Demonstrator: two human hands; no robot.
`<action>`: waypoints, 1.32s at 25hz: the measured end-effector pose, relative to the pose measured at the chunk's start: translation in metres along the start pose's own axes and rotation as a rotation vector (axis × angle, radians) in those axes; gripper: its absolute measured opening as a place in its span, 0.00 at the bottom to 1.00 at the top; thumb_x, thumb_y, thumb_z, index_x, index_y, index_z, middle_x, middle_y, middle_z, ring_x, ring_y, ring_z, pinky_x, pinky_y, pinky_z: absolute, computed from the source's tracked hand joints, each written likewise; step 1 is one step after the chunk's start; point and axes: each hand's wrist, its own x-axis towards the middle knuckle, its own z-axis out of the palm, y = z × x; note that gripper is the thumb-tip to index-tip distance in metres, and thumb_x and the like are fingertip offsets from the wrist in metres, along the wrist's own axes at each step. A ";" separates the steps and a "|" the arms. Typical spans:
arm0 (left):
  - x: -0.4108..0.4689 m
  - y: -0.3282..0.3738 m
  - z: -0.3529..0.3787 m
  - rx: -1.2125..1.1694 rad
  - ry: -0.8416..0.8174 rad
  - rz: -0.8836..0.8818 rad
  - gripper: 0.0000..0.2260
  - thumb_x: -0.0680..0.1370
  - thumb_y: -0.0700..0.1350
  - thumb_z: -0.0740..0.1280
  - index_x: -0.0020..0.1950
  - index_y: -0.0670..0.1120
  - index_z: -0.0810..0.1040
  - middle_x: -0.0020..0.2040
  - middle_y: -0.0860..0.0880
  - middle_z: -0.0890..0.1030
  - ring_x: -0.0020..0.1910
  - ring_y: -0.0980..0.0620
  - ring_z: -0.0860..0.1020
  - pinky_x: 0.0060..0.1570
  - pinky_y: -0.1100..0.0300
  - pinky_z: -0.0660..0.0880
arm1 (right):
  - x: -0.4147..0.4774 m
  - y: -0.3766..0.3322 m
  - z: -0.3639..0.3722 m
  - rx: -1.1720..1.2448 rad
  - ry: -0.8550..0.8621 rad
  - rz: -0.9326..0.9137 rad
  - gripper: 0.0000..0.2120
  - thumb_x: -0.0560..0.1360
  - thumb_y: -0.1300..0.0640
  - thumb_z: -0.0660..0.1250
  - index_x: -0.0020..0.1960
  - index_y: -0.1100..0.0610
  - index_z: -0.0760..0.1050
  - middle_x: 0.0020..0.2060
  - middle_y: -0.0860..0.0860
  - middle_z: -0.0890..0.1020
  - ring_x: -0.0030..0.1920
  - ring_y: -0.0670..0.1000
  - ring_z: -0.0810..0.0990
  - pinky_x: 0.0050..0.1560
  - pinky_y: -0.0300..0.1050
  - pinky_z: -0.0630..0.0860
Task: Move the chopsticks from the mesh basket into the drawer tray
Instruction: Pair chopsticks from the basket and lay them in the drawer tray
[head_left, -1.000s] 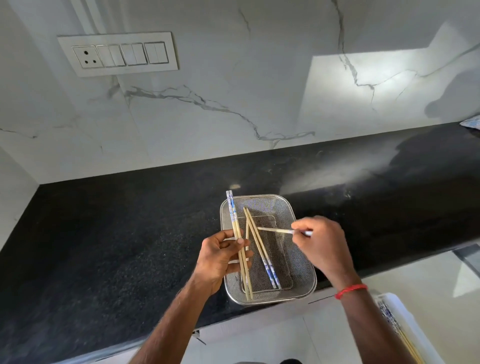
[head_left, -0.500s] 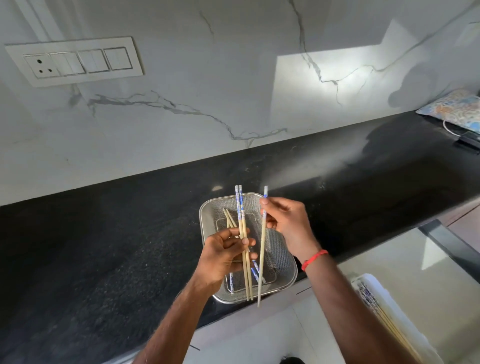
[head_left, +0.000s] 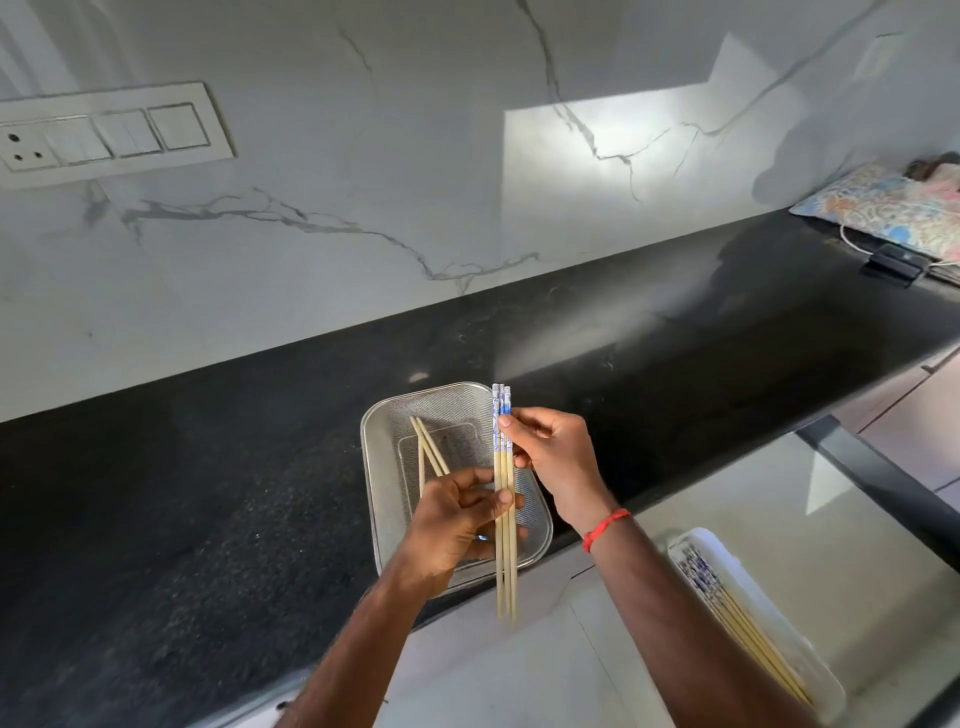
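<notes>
A: Item one: your hands?
B: Your left hand (head_left: 457, 519) and right hand (head_left: 550, 452) both pinch the held chopsticks (head_left: 504, 545), a tight bundle, blue-patterned ends pointing far.
A: Item two: basket?
B: Mesh basket (head_left: 379, 431) at the near edge of the black worktop (head_left: 208, 493); loose chopsticks (head_left: 428, 447) lie in its left side.
A: Item three?
B: Drawer tray (head_left: 769, 608), near right, below the worktop, holding stored chopsticks (head_left: 737, 618).
</notes>
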 end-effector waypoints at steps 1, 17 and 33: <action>0.001 -0.001 0.006 0.013 -0.008 -0.005 0.13 0.76 0.37 0.72 0.60 0.38 0.79 0.51 0.37 0.86 0.41 0.39 0.86 0.46 0.41 0.83 | -0.001 0.001 -0.008 0.013 0.012 0.006 0.06 0.75 0.58 0.72 0.49 0.59 0.84 0.37 0.59 0.85 0.30 0.47 0.79 0.31 0.38 0.76; 0.005 -0.054 0.157 0.218 -0.081 -0.157 0.10 0.73 0.38 0.74 0.55 0.39 0.83 0.46 0.40 0.88 0.44 0.40 0.87 0.46 0.45 0.84 | -0.058 0.044 -0.172 0.021 -0.036 0.201 0.10 0.74 0.58 0.73 0.55 0.54 0.83 0.46 0.52 0.87 0.49 0.52 0.86 0.56 0.52 0.81; 0.019 -0.153 0.250 0.473 -0.110 -0.362 0.13 0.72 0.50 0.77 0.54 0.48 0.84 0.47 0.50 0.86 0.45 0.56 0.85 0.38 0.63 0.80 | -0.052 0.097 -0.347 -0.286 0.044 0.279 0.07 0.72 0.67 0.72 0.50 0.64 0.82 0.40 0.59 0.85 0.40 0.54 0.85 0.43 0.49 0.83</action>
